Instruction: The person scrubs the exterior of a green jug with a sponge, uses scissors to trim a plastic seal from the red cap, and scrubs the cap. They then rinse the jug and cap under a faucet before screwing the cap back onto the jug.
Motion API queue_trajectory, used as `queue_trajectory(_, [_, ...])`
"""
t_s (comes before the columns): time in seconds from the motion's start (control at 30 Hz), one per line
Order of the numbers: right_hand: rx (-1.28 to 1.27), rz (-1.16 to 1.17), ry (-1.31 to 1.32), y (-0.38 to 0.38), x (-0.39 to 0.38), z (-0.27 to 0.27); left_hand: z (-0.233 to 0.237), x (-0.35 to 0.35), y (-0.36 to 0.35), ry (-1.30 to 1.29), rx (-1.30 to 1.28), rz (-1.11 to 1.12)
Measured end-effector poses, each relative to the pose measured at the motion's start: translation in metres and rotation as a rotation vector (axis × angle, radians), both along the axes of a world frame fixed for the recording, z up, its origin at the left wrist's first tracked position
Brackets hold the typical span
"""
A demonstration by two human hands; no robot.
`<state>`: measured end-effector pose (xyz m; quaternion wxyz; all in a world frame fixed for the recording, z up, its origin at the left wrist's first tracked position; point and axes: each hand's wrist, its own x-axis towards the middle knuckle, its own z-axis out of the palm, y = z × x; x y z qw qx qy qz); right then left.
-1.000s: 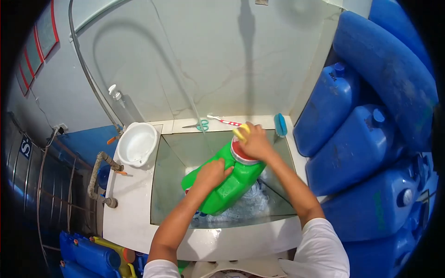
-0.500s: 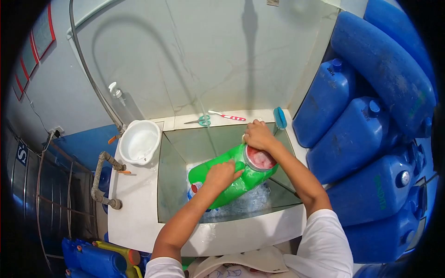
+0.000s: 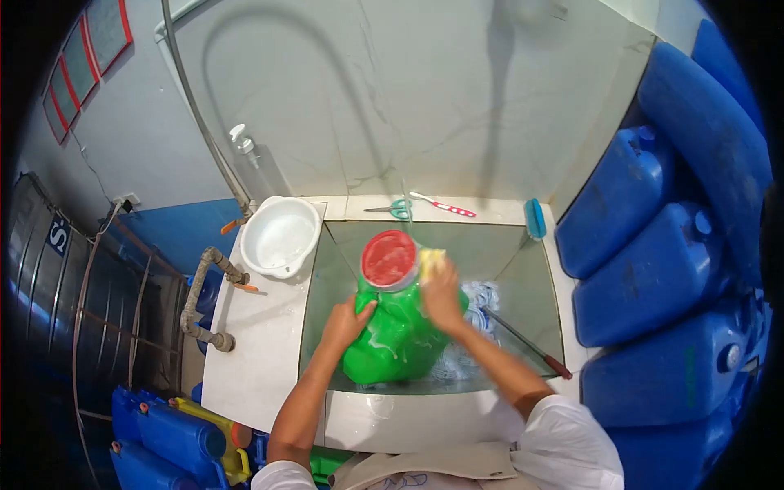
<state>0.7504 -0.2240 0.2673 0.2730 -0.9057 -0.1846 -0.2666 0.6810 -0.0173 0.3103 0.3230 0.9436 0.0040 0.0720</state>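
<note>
A green plastic jug (image 3: pixel 400 339) with a red lid (image 3: pixel 389 259) stands tilted over the glass-walled basin (image 3: pixel 327 286), soap suds on its side. My left hand (image 3: pixel 346 323) grips it at the left, just below the neck, with fingers closed on what seems to be its handle. On the other side of the neck my right hand (image 3: pixel 441 296), slightly blurred, presses a yellow sponge (image 3: pixel 432 263) against the jug. Behind it, bluish-white crumpled items (image 3: pixel 482 298) lie in the basin; I cannot make out what they are.
A white bowl (image 3: pixel 281 237) stands on the left ledge near a pipe (image 3: pixel 196 298). Scissors (image 3: pixel 398 209), a toothbrush (image 3: pixel 443 205) and a blue brush (image 3: pixel 535 219) lie along the back ledge. A rod with a dark red handle (image 3: pixel 558 367) leans at the right. Blue jugs (image 3: pixel 637 278) are stacked there.
The jug has turned more upright, its lid swinging from the right to the upper left. My right hand has moved down the neck's right side, and the sponge now shows. My view has shifted left.
</note>
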Motion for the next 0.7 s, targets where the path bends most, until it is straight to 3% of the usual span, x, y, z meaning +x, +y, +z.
queue_trajectory(0.03, [-0.143,0.000,-0.104,0.022,-0.023,0.002,-0.012,0.001,0.006,0.002,-0.083,0.062])
queue_trajectory(0.1, [-0.033,0.383,-0.032,0.050,-0.048,0.005,-0.031,0.002,0.023,0.012,-0.148,0.132])
queue_trajectory(0.13, [-0.026,0.391,-0.029,0.064,-0.045,-0.004,-0.038,0.003,0.028,0.039,-0.160,0.194])
queue_trajectory(0.2, [-0.220,0.788,0.143,0.089,-0.041,-0.022,-0.044,0.004,0.029,0.079,-0.173,0.259])
queue_trajectory(0.23, [-0.215,0.795,0.157,0.099,-0.040,-0.020,-0.039,0.004,0.026,0.130,-0.117,0.312])
queue_trajectory(0.3, [-0.637,0.970,0.501,0.114,-0.021,-0.013,-0.032,0.007,0.024,0.180,-0.061,0.365])
queue_trajectory(0.33, [-0.636,0.973,0.508,0.108,-0.024,-0.014,-0.031,0.008,0.024,0.187,-0.041,0.377])
queue_trajectory(0.4, [-0.405,0.963,0.355,0.085,-0.033,-0.013,-0.035,0.011,0.033,0.194,-0.006,0.386])
queue_trajectory(0.47, [-0.091,0.818,0.024,0.044,-0.062,-0.025,-0.052,0.011,0.042,0.245,-0.054,0.428])
queue_trajectory(0.57, [0.033,0.829,0.043,0.035,-0.097,-0.044,-0.059,0.009,0.046,0.261,-0.063,0.458])
queue_trajectory(0.63, [-0.238,0.611,0.070,0.069,-0.058,-0.069,-0.049,0.005,0.042,0.261,-0.068,0.457])
queue_trajectory(0.7, [0.116,0.371,0.155,0.076,0.017,-0.069,-0.055,0.006,0.044,0.278,-0.056,0.466])
